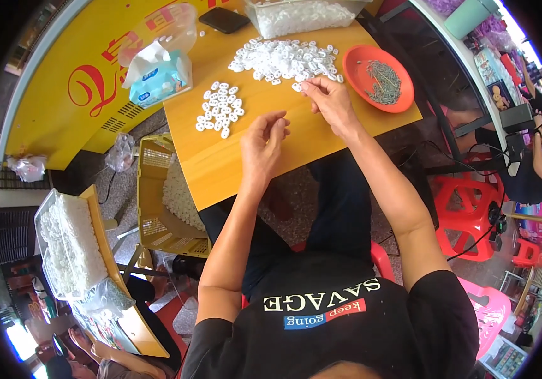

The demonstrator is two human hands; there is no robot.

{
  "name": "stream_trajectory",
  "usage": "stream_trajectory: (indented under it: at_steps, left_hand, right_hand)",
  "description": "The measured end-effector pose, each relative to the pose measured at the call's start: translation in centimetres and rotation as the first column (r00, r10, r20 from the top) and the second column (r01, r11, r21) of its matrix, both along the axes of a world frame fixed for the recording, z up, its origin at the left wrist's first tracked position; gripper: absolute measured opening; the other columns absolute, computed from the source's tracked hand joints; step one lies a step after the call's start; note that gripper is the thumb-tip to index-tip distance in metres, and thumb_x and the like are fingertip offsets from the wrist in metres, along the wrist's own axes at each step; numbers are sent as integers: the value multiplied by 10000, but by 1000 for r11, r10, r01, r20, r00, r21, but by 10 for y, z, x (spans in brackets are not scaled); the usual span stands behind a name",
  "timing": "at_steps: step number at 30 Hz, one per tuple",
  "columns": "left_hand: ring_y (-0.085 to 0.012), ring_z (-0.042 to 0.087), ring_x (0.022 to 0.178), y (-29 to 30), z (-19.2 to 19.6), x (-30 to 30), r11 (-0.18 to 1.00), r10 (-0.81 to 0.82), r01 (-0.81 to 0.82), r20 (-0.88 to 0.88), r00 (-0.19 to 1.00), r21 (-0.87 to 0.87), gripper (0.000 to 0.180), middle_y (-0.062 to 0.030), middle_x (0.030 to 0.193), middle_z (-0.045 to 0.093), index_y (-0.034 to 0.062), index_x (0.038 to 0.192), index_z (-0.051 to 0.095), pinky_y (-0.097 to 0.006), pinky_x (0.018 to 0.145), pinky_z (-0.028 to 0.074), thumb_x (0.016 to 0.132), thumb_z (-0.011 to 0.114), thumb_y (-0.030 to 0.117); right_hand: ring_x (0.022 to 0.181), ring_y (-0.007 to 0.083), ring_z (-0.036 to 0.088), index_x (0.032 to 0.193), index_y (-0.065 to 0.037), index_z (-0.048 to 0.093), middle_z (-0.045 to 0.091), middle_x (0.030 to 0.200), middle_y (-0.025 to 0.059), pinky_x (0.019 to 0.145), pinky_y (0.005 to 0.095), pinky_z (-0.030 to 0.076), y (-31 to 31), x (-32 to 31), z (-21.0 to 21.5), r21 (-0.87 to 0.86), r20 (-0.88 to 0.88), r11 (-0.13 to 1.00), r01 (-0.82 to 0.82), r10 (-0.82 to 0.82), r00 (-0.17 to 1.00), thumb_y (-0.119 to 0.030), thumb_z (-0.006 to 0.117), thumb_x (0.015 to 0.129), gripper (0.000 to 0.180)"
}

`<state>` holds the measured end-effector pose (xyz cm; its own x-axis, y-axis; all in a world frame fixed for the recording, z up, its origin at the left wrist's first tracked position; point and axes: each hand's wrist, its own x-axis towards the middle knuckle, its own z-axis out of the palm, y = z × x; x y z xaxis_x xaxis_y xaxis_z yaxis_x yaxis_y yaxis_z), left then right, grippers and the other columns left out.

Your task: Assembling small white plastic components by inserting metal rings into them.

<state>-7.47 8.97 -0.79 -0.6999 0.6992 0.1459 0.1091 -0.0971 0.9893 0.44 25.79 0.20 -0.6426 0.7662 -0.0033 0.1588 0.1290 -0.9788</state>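
- Near us, a yellow basket holds white pieces.
- Our left hand pinches something too small to tell; our right hand pinches a small white piece (at the big white pile's edge).
- Farther off, an orange dish holds metal bits.

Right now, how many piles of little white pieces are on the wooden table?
2. A small pile lies left of the hands; a bigger pile lies by the right hand, beside the orange plate. More fill containers nearby.

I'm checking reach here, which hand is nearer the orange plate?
Right. The right hand is at the big white pile, just left of the orange plate; the left hand is farther left, nearer the person.
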Motion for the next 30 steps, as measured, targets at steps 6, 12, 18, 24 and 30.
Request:
stream_trajectory:
  at_steps: [6,12,18,24,30]
  left_hand:
    - [-120,632,719,39,2,3,991,19,-54,265,964,124,213,-88,886,677,-54,1092,636,-244,665,513,945,590,93]
    - [-106,614,682,47,-2,-10,998,48,-42,153,987,-47,210,-78,860,661,-61,1054,609,-234,585,498,932,619,110]
    - [-94,602,630,54,-1,-6,982,120,-144,181,976,125,161,-63,786,657,-41,973,630,-231,577,493,914,647,108]
    - [-88,596,626,55,-4,-11,997,75,-77,125,989,16,152,-55,779,656,-28,966,629,-227,548,482,899,670,102]
    - [-89,581,623,49,-1,-18,989,131,-125,74,989,-83,154,-55,787,649,-35,982,633,-236,546,479,892,663,86]
  right_hand:
    - [596,64,562,983,15,684,670,764,29,550,217,461,-15,11,5,-62,-107,996,-63,56,993,-164,649,915,194]
    - [608,78,591,971,5,685,683,735,49,550,249,482,-17,11,-3,169,-86,985,28,-14,996,-162,660,897,185]
    - [599,55,563,969,5,679,675,763,24,532,226,458,-17,11,-4,49,-82,999,19,-15,997,-158,658,907,176]
    - [581,56,560,948,13,674,655,744,13,520,222,445,-17,9,-5,89,-97,995,55,-46,994,-150,653,906,170]
    - [576,60,560,994,30,660,661,796,47,541,208,474,-6,13,-5,-249,-253,968,23,-88,964,-129,634,907,182]
